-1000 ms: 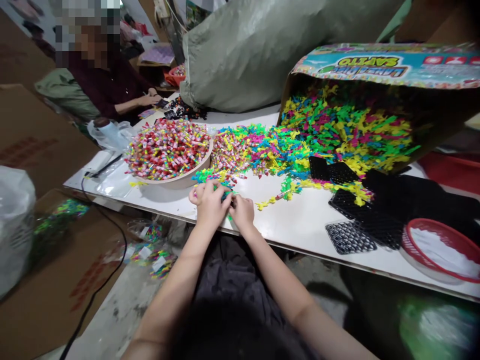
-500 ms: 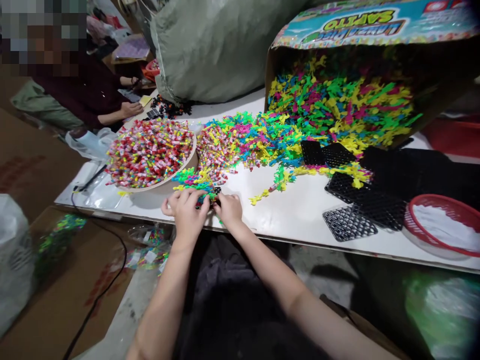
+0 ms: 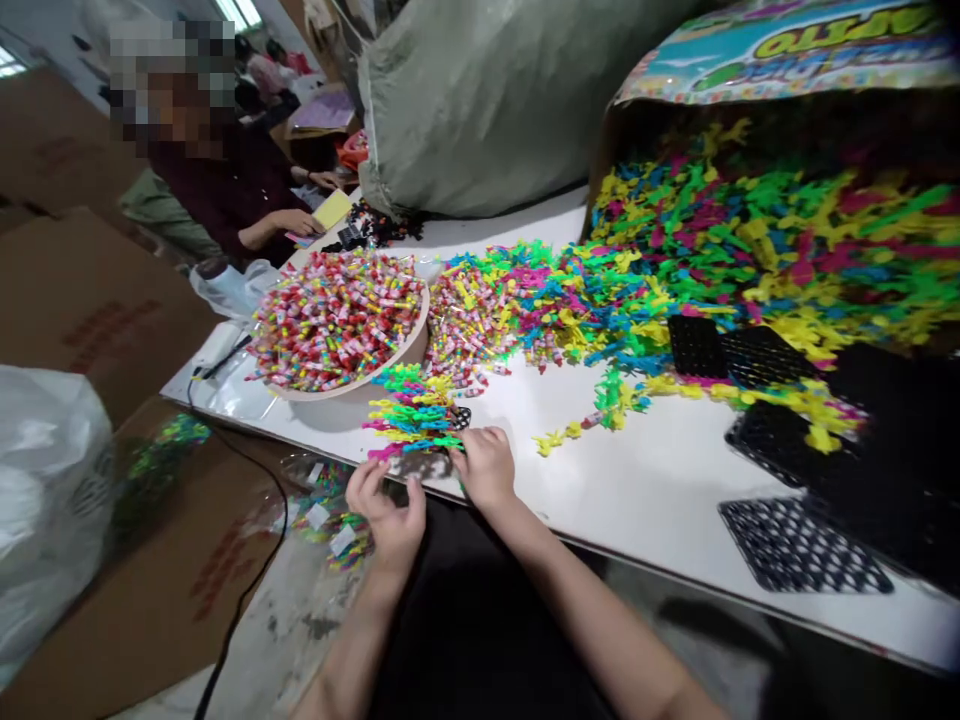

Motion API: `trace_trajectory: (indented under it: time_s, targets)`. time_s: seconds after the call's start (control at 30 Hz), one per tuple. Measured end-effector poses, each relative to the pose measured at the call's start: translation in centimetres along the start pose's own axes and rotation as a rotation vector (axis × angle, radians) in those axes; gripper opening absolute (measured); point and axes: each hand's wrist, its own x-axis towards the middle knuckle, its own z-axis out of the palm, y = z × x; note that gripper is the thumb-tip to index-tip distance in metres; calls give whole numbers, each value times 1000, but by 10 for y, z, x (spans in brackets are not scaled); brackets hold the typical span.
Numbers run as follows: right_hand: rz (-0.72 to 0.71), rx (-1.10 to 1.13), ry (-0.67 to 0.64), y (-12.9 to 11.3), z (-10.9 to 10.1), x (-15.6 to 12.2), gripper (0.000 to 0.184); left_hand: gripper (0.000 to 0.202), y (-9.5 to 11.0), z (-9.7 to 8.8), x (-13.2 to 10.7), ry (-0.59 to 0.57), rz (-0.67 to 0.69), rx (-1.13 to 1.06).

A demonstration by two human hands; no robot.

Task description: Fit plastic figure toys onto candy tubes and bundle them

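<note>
A bunch of small plastic figures [image 3: 412,412] in green, yellow, blue and pink is packed in rows on a black holed tray [image 3: 463,418], mostly hidden beneath them. My right hand [image 3: 487,468] is closed at the tray's right edge, its thumb and fingers by a green figure; the exact grip is partly hidden. Just in front of the bunch, at the table's edge, my left hand [image 3: 388,508] is open with fingers apart, holding nothing. Behind the tray stands a round tub [image 3: 416,345] heaped with small red, pink and yellow capped pieces.
Loose figures [image 3: 570,300] spill from a large printed carton [image 3: 675,75]. Black holed trays [image 3: 806,545] lie at the right. A big grey-green sack [image 3: 487,110] stands behind. Across the table, a person [image 3: 240,190] handles a yellow card. A cable [image 3: 251,580] hangs at the left.
My left hand has come off the figures, back toward the table edge, and opened. My right hand stays at the tray. The view has swung left.
</note>
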Motion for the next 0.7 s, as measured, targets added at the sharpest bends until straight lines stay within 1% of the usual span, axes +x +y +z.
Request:
trace_trajectory:
  time_s: [0.03, 0.1, 0.17, 0.23, 0.37, 0.43, 0.5, 0.6, 0.7]
  targets:
    - [4, 7, 2, 1, 0, 0, 5, 51, -6, 4, -10, 48, -43, -3]
    - [11, 11, -2, 2, 1, -1, 7, 63, -17, 12, -23, 134, -82, -40]
    - [3, 10, -8, 3, 2, -1, 9, 69, -25, 20, -27, 182, -78, -109]
    - [-9, 10, -10, 4, 3, -1, 9, 68, -28, 25, -25, 194, -72, -173]
    - [-12, -5, 10, 4, 6, 0, 10, 57, -22, 27, -15, 202, -181, -264]
    - [-7, -23, 15, 3, 6, 0, 10, 53, -18, 26, -12, 196, -204, -350]
    - [-4, -49, 8, 3, 6, 0, 9, 53, -15, 26, -10, 195, -233, -454]
    - [-14, -85, 0, 3, 6, 0, 9, 55, -12, 27, -8, 203, -350, -601]
    - [-25, -106, 26, 4, 7, 0, 12, 52, -9, 28, -3, 232, -422, -666]
